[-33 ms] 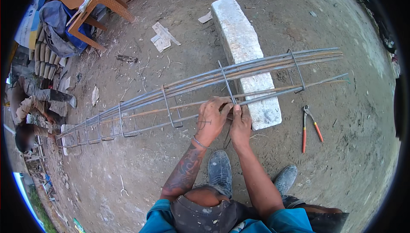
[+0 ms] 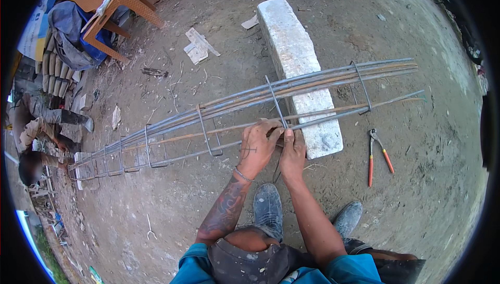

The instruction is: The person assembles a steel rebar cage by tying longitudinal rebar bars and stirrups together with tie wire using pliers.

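A long cage of steel reinforcing bars (image 2: 234,100) slants across the view, with square stirrups (image 2: 202,127) spaced along it. At the lower corner of one stirrup (image 2: 274,99), just left of the white block, both my hands meet. My left hand (image 2: 256,145) is closed there, its thumb and fingers pinching around the stirrup and the lower bar. Pressed against the same joint, my right hand (image 2: 293,153) has thumb and forefinger together. A thin dark wire (image 2: 277,171) hangs below the fingers, between the hands. My fingers hide the joint itself.
A long white block (image 2: 291,39) props up the cage's right part. Red-handled pincers (image 2: 381,156) lie on the dirt at right. Another person (image 2: 39,127) crouches at the cage's far left end. Behind stand a brown plastic stool (image 2: 112,10) and heaped sacks (image 2: 67,34).
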The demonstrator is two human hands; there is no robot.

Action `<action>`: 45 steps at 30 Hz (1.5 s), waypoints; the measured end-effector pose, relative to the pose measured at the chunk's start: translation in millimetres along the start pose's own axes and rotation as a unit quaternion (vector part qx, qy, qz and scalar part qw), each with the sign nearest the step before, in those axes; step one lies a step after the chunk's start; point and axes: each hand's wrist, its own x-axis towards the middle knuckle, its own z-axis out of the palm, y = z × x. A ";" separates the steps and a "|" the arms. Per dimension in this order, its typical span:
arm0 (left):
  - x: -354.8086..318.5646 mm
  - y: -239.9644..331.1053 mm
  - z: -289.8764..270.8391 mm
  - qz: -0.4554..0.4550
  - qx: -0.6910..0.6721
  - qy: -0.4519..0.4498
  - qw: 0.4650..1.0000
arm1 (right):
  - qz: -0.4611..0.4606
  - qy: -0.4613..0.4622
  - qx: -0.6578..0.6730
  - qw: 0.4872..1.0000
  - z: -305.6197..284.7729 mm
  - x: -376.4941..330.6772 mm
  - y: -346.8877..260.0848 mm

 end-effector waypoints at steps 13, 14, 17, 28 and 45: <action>-1.9 1.3 -0.3 0.009 -0.067 -0.011 0.998 | 0.006 0.075 -0.057 0.995 1.2 -21.9 6.4; 1.0 2.0 0.4 0.011 -0.071 -0.004 0.997 | 0.010 0.079 -0.091 0.993 0.3 -18.2 5.2; 9.8 7.1 -1.4 -0.048 -0.078 -0.054 0.994 | -0.140 0.129 -0.246 0.950 -0.8 -9.8 11.2; 7.1 -8.1 -2.5 0.054 -0.062 -0.027 0.996 | -0.060 0.124 -0.118 0.983 7.1 -6.3 11.3; 6.8 1.4 9.6 0.017 -0.103 0.039 0.994 | -0.061 0.177 -0.095 0.978 22.1 -2.0 13.8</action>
